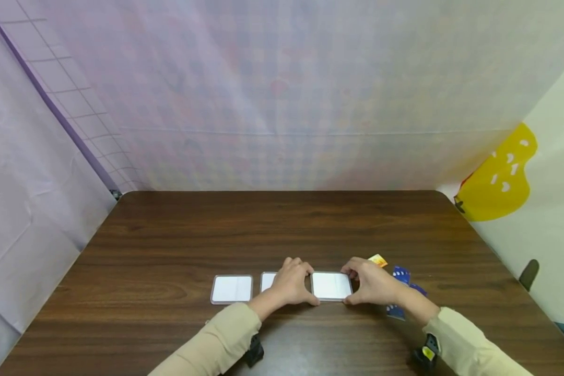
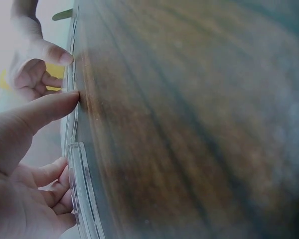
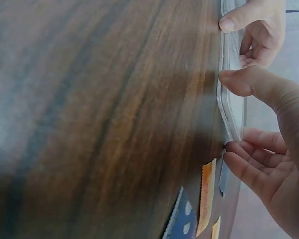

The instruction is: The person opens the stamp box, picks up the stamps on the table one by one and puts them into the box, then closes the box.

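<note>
Three flat, clear-rimmed cases with white faces lie in a row on the brown table. My left hand covers part of the middle case. Its thumb and index finger grip the left corners of the right-hand case, thumb on the near edge. At that case's right corners, my right hand grips with its thumb near me and fingers on the far side. In the right wrist view, the clear rim of this case runs between thumb and fingers. The left-hand case lies untouched.
Beside and partly under my right forearm lie several blue pieces with white marks. A small yellow-orange piece lies behind the right hand. Fabric hangs along the table's far edge, with a yellow pear-shaped print at the right.
</note>
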Demonstrator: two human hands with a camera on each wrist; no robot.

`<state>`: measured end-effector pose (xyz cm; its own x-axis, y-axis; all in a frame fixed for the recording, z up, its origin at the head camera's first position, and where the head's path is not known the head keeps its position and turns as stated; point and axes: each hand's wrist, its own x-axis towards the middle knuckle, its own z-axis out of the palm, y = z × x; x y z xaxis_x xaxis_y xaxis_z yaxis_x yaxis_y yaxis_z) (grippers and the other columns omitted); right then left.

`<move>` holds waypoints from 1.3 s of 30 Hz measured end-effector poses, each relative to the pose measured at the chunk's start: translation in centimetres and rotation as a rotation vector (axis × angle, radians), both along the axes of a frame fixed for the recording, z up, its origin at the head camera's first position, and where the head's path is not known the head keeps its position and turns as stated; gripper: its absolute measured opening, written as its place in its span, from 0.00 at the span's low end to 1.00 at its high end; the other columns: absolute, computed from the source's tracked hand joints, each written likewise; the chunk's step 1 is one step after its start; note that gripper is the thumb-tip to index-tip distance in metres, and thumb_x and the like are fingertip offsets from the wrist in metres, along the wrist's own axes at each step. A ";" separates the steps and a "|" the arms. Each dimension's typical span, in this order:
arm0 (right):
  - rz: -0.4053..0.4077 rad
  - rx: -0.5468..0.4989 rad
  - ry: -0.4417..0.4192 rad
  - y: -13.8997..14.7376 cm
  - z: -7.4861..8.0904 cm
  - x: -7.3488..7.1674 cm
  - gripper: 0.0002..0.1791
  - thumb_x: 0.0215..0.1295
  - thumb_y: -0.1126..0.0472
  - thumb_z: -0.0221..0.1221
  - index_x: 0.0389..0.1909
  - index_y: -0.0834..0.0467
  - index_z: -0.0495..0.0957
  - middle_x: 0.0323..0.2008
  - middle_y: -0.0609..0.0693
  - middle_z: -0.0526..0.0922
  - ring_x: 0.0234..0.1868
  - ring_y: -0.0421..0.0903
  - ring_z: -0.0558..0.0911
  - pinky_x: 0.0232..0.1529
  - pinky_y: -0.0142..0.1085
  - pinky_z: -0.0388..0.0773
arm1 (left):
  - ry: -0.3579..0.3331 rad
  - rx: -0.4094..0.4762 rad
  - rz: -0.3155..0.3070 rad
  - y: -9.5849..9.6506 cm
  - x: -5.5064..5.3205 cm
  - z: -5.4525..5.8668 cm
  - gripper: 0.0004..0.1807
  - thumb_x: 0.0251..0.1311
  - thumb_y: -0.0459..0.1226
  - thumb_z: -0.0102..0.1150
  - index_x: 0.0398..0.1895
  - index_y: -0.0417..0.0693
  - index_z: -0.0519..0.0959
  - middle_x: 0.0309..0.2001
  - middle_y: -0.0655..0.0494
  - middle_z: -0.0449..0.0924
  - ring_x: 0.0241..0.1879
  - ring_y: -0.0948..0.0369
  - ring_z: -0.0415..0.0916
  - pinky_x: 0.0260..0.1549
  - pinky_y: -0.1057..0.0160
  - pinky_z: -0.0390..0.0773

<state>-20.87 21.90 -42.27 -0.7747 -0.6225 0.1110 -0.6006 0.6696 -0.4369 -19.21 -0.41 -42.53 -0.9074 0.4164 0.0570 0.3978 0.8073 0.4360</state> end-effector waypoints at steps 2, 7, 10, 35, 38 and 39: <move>0.011 0.007 0.011 0.0 0.1 -0.1 0.29 0.32 0.53 0.72 0.37 0.64 0.76 0.32 0.46 0.76 0.33 0.40 0.74 0.32 0.30 0.74 | 0.005 -0.004 -0.001 0.0 0.0 0.0 0.35 0.27 0.50 0.75 0.44 0.46 0.78 0.36 0.57 0.73 0.37 0.61 0.65 0.30 0.71 0.68; 0.033 0.023 0.032 0.0 0.3 -0.4 0.28 0.30 0.52 0.71 0.34 0.62 0.76 0.30 0.45 0.76 0.31 0.39 0.74 0.31 0.29 0.74 | 0.028 -0.027 -0.006 0.2 0.1 0.1 0.35 0.28 0.51 0.74 0.44 0.45 0.78 0.37 0.56 0.74 0.38 0.60 0.65 0.31 0.71 0.69; 0.037 0.027 0.023 0.0 0.4 -0.5 0.28 0.30 0.52 0.72 0.34 0.62 0.76 0.30 0.45 0.77 0.31 0.39 0.75 0.31 0.29 0.74 | 0.034 -0.033 -0.006 0.2 0.0 0.1 0.35 0.28 0.52 0.74 0.44 0.45 0.78 0.38 0.56 0.74 0.38 0.60 0.65 0.30 0.71 0.69; -0.007 -0.098 0.053 1.8 0.7 -1.1 0.27 0.38 0.54 0.71 0.41 0.60 0.76 0.39 0.48 0.76 0.37 0.42 0.77 0.38 0.34 0.78 | 0.031 0.019 0.017 0.0 0.3 -0.2 0.34 0.29 0.51 0.74 0.43 0.45 0.78 0.38 0.57 0.73 0.41 0.60 0.65 0.34 0.69 0.70; -0.022 -0.118 0.024 1.9 0.9 -1.8 0.28 0.39 0.55 0.71 0.43 0.61 0.76 0.41 0.49 0.76 0.38 0.43 0.77 0.39 0.35 0.78 | 0.030 0.009 0.027 0.0 0.3 -0.3 0.34 0.29 0.52 0.74 0.43 0.45 0.78 0.38 0.57 0.73 0.41 0.60 0.65 0.34 0.69 0.71; -0.028 -0.126 0.008 1.9 0.9 -2.1 0.28 0.40 0.55 0.71 0.44 0.61 0.75 0.41 0.50 0.76 0.38 0.44 0.77 0.39 0.36 0.78 | 0.032 0.008 0.029 0.0 0.3 -0.3 0.35 0.29 0.52 0.74 0.44 0.44 0.78 0.38 0.56 0.72 0.41 0.60 0.65 0.34 0.69 0.71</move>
<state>-22.93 23.77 -41.35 -0.7905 -0.5812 0.1931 -0.5862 0.6267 -0.5135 -18.93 -0.39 -42.81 -0.9167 0.3896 0.0893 0.3882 0.8149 0.4303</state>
